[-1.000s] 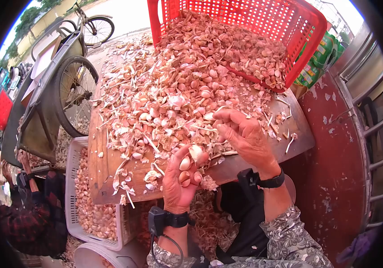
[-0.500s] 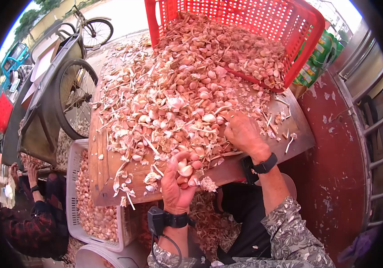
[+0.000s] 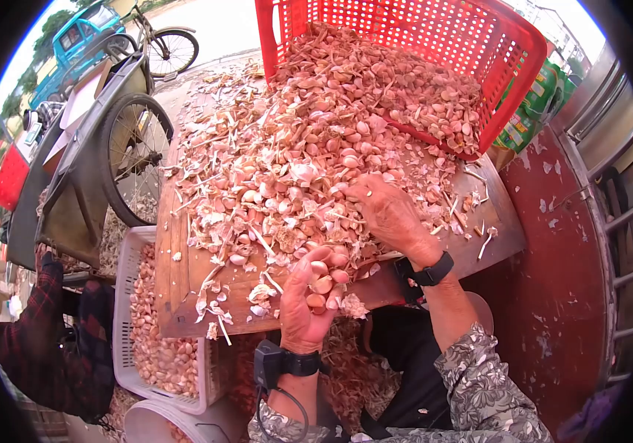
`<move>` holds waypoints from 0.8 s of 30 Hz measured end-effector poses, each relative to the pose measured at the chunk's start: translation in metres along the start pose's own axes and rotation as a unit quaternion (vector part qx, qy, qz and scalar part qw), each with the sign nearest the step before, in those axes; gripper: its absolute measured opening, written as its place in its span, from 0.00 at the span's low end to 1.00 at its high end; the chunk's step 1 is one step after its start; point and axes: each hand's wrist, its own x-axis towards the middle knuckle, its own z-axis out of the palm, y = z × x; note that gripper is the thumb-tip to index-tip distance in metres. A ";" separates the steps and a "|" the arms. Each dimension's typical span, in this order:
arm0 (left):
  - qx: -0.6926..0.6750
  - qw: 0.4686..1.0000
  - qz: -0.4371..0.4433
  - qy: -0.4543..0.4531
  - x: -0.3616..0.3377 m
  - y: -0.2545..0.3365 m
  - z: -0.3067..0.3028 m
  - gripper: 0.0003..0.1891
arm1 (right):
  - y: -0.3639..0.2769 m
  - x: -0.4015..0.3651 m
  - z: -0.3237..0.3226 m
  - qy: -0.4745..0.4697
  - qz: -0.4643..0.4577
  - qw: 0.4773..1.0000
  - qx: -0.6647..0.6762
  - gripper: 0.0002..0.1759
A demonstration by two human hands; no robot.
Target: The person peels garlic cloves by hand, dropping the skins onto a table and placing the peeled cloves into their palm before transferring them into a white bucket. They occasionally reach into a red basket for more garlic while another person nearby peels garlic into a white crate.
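Several pinkish garlic cloves lie in the cupped palm of my left hand, its fingers curled up around them at the table's near edge. My right hand reaches over the heap of garlic cloves and dry skins, thumb and fingers drawn together at the pile's surface. Whatever sits between those fingertips is too small to make out. The heap spreads across the wooden table, mixed with papery husks and dry stalks.
A tipped red plastic basket spills cloves onto the table's far side. At lower left stand a white crate of cloves and a white bucket. A wheeled cart and another person's plaid sleeve are farther left.
My right hand has shifted left across the heap. My left hand still cups cloves. The view has turned slightly, and the other person's arm at left has moved toward the cart.
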 end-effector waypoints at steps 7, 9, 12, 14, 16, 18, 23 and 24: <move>-0.028 0.999 -0.013 -0.032 -0.001 0.005 -0.009 0.15 | 0.012 -0.006 0.010 -0.020 0.032 0.999 -0.013 0.15; -0.025 0.999 -0.010 -0.032 -0.002 0.005 -0.008 0.15 | 0.018 -0.007 0.014 -0.019 0.040 0.999 -0.027 0.14; -0.027 0.999 -0.014 -0.022 -0.003 0.006 -0.006 0.14 | 0.021 -0.008 0.010 -0.013 0.092 0.994 0.055 0.11; -0.033 0.999 -0.021 -0.020 -0.002 0.006 -0.004 0.14 | 0.017 -0.005 0.005 -0.007 0.133 0.980 0.148 0.11; -0.027 0.999 -0.019 -0.012 -0.003 0.006 -0.004 0.14 | 0.009 -0.005 -0.003 -0.011 0.203 0.906 0.372 0.11; -0.016 1.000 -0.014 -0.003 -0.002 0.005 -0.004 0.14 | -0.007 -0.003 -0.023 -0.020 0.239 0.862 0.447 0.12; -0.007 1.000 -0.008 -0.007 -0.002 0.005 0.001 0.13 | -0.039 -0.002 -0.047 -0.033 0.225 0.762 0.606 0.11; -0.008 1.000 -0.010 -0.003 -0.002 0.005 0.001 0.13 | -0.052 -0.002 -0.054 -0.024 0.214 0.764 0.608 0.12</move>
